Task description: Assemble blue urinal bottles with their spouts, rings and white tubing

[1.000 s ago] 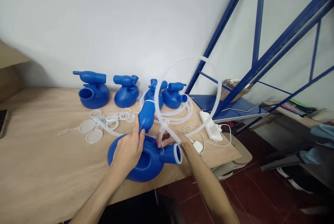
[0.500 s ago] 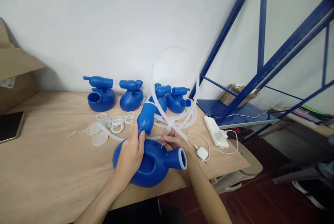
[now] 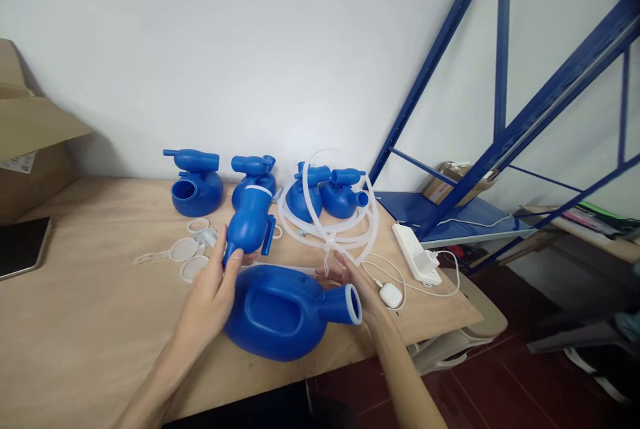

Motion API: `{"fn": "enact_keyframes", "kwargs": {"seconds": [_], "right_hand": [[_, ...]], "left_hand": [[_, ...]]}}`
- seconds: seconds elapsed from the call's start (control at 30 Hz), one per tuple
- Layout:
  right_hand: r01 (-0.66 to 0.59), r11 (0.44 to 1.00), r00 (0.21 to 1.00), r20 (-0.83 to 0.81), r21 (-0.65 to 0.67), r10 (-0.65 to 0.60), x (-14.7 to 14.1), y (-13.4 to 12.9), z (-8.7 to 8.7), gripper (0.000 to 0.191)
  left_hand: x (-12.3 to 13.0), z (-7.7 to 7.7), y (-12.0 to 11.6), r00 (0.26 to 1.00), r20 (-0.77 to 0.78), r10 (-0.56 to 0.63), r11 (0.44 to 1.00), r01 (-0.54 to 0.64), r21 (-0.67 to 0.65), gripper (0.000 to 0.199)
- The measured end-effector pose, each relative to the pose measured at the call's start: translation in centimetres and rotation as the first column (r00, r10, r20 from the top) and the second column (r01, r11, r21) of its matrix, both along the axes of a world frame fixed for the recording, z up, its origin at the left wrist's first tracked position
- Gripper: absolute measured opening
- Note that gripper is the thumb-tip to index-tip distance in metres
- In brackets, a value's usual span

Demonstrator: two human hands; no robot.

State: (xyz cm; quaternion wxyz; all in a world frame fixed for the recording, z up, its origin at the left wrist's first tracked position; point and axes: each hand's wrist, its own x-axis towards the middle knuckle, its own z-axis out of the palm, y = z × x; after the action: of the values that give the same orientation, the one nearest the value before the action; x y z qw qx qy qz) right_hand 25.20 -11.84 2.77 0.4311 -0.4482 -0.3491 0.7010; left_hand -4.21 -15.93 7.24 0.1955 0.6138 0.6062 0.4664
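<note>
While the left grip (image 3: 216,290) stands clamped, what does it have?

Blue fitting (image 3: 247,219), bulbous, pale band (image 3: 259,189) around its wide end. Thumb and fingers together at the narrow end. Wide end up, leaning slightly, in the air above the left part of the large blue bottle (image 3: 297,335).

Right grip (image 3: 345,277)?

Fingers apart, beyond the bottle's neck, beside a thin white strap (image 3: 327,263) hanging off the clear tube (image 3: 374,221). No hold visible; whether strap and skin touch, cannot tell.

Where is the bottle?

Near edge of the desk (image 3: 100,329), handle opening toward the viewer, neck to the right, pale ring (image 3: 359,314) at its mouth. What bears its weight underneath: unclear.

Step in hand?

My reading: handling the fitting over the bottle, the two not joined. Tube lies in loose loops by other blue bottles (image 3: 197,195), separate from the fitting as far as I can see.

And the next move calls for?

Judgement: firm left hold on the narrow end, right grip brought in to steady the bottle, which looks round enough to roll. Loops kept well away from both.
</note>
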Motion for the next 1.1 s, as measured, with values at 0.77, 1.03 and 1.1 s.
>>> {"fn": "enact_keyframes", "kwargs": {"seconds": [0.77, 1.03, 1.1], "right_hand": [[-0.15, 0.648, 0.95, 0.29, 0.747, -0.114, -8.5, 6.3, 7.3, 0.048], [-0.332, 0.798, 0.927, 0.329, 0.504, 0.179, -9.9, 7.0, 7.0, 0.043], [-0.348, 0.848, 0.924, 0.3, 0.4, 0.238, -9.9, 7.6, 7.3, 0.036]], "left_hand": [[3.2, -7.0, -1.5, 0.98, -0.084, 0.179, 0.794, -0.093, 0.601, 0.032], [3.7, -6.2, -0.6, 0.987, 0.031, 0.158, 0.648, -0.127, 0.751, 0.047], [4.2, -5.5, -0.2, 0.996, 0.09, 0.01, 0.661, -0.074, 0.747, 0.069]]}}
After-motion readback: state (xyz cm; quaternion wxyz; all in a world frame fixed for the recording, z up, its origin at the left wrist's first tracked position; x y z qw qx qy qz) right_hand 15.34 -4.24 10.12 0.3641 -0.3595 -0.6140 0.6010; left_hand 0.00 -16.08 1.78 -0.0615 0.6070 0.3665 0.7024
